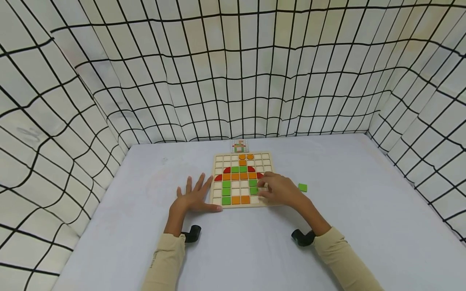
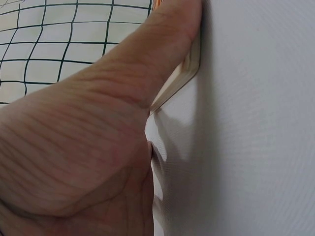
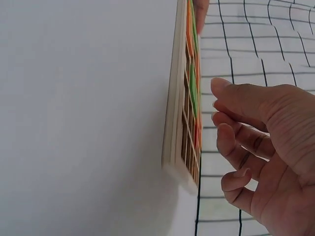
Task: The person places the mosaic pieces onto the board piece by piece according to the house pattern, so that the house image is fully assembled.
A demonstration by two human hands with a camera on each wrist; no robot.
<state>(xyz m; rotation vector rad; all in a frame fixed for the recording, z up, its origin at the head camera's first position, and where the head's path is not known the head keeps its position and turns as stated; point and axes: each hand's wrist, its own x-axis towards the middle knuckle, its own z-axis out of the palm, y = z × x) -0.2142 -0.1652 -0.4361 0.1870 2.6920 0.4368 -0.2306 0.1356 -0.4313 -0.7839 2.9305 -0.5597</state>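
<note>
A pale wooden grid board [image 1: 236,184] lies on the table, with green square tiles [image 1: 226,192], orange square tiles [image 1: 236,200], orange round pieces [image 1: 250,157] and red curved pieces [image 1: 227,170] set in its cells. My left hand [image 1: 192,199] is spread flat at the board's left edge, its thumb touching the near left corner. Over the right part of the board hovers my right hand [image 1: 278,188], fingers bent loosely. In the right wrist view, nothing shows between the thumb and fingers of that hand. Its palm side hides some cells in the head view.
One loose green tile [image 1: 302,187] lies on the table right of the board. A small picture card [image 1: 240,146] with a coloured pattern sits behind the board. White walls with black netting [image 1: 225,76] enclose the white table [image 1: 346,182].
</note>
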